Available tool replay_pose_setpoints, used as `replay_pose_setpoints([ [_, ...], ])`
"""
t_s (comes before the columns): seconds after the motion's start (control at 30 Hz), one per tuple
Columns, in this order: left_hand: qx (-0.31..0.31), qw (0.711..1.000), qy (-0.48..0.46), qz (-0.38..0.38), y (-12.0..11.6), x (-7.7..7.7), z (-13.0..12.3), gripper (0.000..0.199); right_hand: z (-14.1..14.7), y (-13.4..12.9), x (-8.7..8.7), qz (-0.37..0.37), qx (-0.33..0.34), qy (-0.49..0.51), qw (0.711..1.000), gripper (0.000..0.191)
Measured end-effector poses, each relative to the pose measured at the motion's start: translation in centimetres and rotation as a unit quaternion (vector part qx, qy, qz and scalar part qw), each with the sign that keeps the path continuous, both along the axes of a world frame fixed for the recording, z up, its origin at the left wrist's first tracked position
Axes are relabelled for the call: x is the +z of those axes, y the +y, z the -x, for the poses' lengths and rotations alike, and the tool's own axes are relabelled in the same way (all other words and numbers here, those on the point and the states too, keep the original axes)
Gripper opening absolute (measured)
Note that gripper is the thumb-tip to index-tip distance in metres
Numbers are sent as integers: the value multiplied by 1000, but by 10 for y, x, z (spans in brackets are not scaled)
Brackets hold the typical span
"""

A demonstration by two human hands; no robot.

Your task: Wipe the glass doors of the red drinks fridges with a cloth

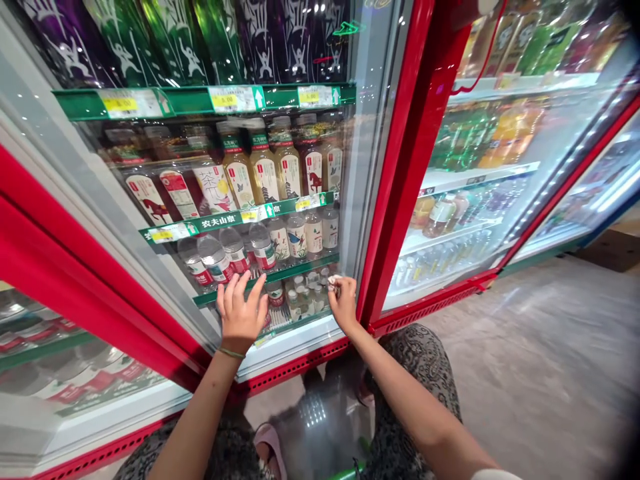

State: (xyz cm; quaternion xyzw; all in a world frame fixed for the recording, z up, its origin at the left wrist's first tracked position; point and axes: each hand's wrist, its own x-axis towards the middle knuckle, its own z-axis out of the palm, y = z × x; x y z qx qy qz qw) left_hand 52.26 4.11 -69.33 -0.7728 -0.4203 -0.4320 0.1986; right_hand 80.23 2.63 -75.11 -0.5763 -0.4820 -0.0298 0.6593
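A glass fridge door (300, 327) in a red frame is directly in front of me, with rows of bottled drinks behind it. My left hand (243, 310) is raised at the lower part of the glass, fingers spread and nothing in it; whether it touches cannot be made out. My right hand (344, 303) is closed on a crumpled white wad (334, 283), perhaps tissue or cloth, near the door's right edge. Just past my left fingers are clear water bottles (235, 250) with red labels. Small bottles (305, 297) stand on the lowest shelf, between my hands.
Green shelf strips (200, 223) carry price tags. Right of a red post (400, 160) stands another fridge with lit shelves (475, 180). A red-framed cabinet (75, 380) adjoins on the left. Grey shiny floor (530, 353) lies at right; my pink shoe (270, 447) is below.
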Motion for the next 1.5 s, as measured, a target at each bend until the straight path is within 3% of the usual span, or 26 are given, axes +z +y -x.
replay_pose_setpoints([
  [0.03, 6, 1000, 3, 9, 4, -5, 3, 49, -1, -2, -6, 2, -9, 9, 1000, 10],
  [0.1, 11, 999, 4, 30, 10, -18, 5, 51, -12, 2, -1, -5, -47, 33, 998, 10],
  [0.2, 18, 999, -8, 45, 15, -34, 3, 50, -19, 15, 29, -30, -94, 51, 994, 17],
  [0.27, 17, 998, -25, 55, 17, -40, 0, 49, -6, 19, 41, -29, -47, 5, 998, 20],
  [0.33, 9, 997, -40, 64, 18, -43, -1, 49, 14, 15, 34, -7, 33, -60, 998, 23],
  [0.4, 1, 997, -48, 68, 19, -45, 2, 50, 25, 5, 16, 15, 69, -86, 994, 24],
  [0.5, -7, 996, -46, 74, 19, -50, 8, 51, 10, -1, -1, 12, -7, -34, 999, 20],
  [0.63, -10, 996, -41, 83, 19, -60, 15, 49, -26, 17, 23, -18, -108, 29, 994, 20],
  [0.73, -16, 995, -47, 91, 21, -65, 17, 47, -21, 26, 31, -36, -104, -11, 994, 25],
  [0.87, -31, 993, -66, 95, 22, -69, 20, 48, -4, 15, -3, -6, -29, -114, 993, 25],
  [0.97, -45, 992, -68, 101, 24, -75, 26, 50, -20, 12, -17, -8, -79, -83, 993, 21],
  [1.07, -45, 993, -61, 94, 26, -84, 30, 53, -41, 22, -4, -27, -160, -38, 986, 24],
  [1.17, -37, 995, -50, 83, 27, -88, 30, 55, -36, 31, 4, -36, -161, -53, 985, 29],
  [1.3, -28, 996, -40, 77, 26, -85, 28, 56, -13, 21, -18, -25, -92, -104, 990, 26],
  [1.37, -29, 996, -40, 78, 24, -81, 28, 56, -16, 17, -24, -27, -96, -92, 991, 21],
  [1.5, -33, 997, -19, 69, 23, -80, 31, 59, -33, 31, 1, -57, -165, -29, 984, 19],
])
